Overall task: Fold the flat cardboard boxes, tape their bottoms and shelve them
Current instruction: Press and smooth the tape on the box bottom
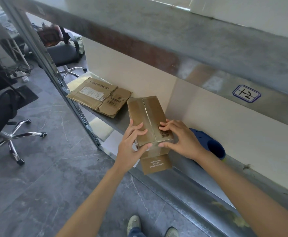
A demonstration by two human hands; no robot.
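A folded brown cardboard box (146, 115) lies bottom up on the metal shelf (117, 122), a strip of clear tape running along its centre seam. My left hand (131, 144) grips its near left corner, thumb on the near end and fingers on top. My right hand (179, 139) holds the near right corner, fingertips by the barcode and thumb on the tape at the end. An open flap hangs down below the box's near end. A flat unfolded cardboard box (98, 97) lies further left on the same shelf.
A blue tape dispenser (213, 146) lies on the shelf right of my right hand. The shelf above carries a label (246, 93). The shelf's upright post (54, 77) stands left. Two office chairs (6, 120) stand on the grey tile floor. My shoes (134, 224) show below.
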